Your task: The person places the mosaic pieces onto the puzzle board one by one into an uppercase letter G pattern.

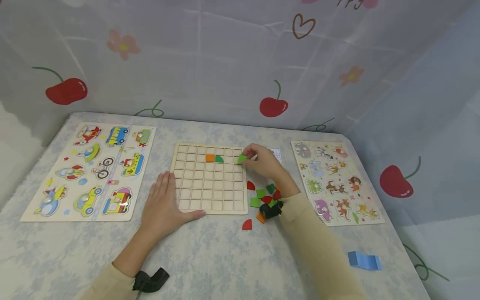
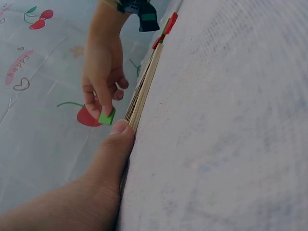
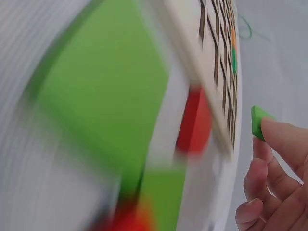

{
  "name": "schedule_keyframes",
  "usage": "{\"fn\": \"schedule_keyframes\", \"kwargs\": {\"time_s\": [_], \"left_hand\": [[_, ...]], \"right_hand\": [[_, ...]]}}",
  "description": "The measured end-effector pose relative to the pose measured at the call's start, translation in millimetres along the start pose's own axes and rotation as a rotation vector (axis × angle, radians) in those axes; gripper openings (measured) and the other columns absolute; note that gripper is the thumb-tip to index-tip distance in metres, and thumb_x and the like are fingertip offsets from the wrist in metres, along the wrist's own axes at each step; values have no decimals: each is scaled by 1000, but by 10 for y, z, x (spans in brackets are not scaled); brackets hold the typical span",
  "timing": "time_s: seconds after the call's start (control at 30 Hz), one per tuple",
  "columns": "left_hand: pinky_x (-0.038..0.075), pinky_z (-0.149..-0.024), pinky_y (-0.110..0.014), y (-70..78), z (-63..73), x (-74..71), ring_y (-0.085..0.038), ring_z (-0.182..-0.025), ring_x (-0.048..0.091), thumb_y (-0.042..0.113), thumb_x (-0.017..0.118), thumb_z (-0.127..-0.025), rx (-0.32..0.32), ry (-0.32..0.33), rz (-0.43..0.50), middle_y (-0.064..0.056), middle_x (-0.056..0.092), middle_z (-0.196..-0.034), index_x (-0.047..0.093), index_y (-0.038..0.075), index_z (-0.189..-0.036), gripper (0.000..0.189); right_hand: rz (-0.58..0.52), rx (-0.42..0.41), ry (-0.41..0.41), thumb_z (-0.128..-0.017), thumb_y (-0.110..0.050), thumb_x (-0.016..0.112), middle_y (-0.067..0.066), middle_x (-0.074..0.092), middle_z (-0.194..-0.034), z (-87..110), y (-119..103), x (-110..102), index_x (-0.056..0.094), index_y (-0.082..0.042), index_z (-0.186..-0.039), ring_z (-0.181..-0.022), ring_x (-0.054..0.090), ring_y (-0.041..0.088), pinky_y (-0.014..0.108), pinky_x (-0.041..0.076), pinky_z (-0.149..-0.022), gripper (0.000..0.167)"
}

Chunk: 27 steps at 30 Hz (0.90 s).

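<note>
Fingertips of my right hand (image 1: 264, 161) pinch a small green wooden tile (image 1: 242, 158) over the far right edge of the pale wooden grid board (image 1: 208, 204); my left hand (image 1: 163, 204) lies flat, fingers straight, at its near left corner.

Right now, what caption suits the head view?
Right hand holds a green piece over the wooden grid board; left hand rests flat at its edge.

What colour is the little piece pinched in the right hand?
Light green piece; clearest in the head view.
</note>
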<state>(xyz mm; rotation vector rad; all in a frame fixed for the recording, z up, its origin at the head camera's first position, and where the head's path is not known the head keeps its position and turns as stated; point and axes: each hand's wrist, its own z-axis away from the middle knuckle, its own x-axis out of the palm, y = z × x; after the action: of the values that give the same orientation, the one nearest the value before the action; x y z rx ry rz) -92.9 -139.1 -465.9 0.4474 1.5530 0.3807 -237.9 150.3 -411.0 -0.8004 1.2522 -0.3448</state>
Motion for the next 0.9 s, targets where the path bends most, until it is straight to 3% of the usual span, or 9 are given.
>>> {"fn": "schedule_keyframes", "kwargs": {"time_s": [0.27, 0.37, 0.67, 0.9], "left_hand": [[12, -123, -60, -9, -7, 6, -40, -154, 5, 91, 65, -57, 0, -5, -9, -25, 7, -165, 6, -5, -157, 151], [12, -123, -60, -11, -8, 8, -40, -154, 5, 92, 63, -57, 1, -3, -11, -25, 7, -165, 5, -4, -157, 151], [12, -123, -60, -2, -5, 14, -40, -154, 6, 92, 64, -57, -1, -6, -13, -25, 7, -165, 5, -4, -157, 151], [14, -123, -60, -5, -13, 8, -41, -154, 8, 92, 64, -57, 6, 8, -17, -26, 9, -165, 8, -5, -157, 150]], "right_hand": [[-51, -44, -27, -96, -24, 66, 2, 63, -107, -212, -388, 383, 62, -18, -113, -95, 58, 18, 31, 50, -72, 19], [-43, -56, -44, -96, -23, 67, 1, 63, -105, -283, -513, 518, 62, -18, -113, -91, 58, 18, 30, 48, -73, 18], [124, -89, -56, -98, -25, 63, -2, 61, -94, -402, -723, 750, 62, -17, -114, -75, 53, 13, 25, 44, -66, 18], [208, -48, -30, -98, -27, 63, -3, 59, -95, -447, -795, 814, 64, -18, -117, -78, 54, 13, 26, 45, -66, 21]]}}
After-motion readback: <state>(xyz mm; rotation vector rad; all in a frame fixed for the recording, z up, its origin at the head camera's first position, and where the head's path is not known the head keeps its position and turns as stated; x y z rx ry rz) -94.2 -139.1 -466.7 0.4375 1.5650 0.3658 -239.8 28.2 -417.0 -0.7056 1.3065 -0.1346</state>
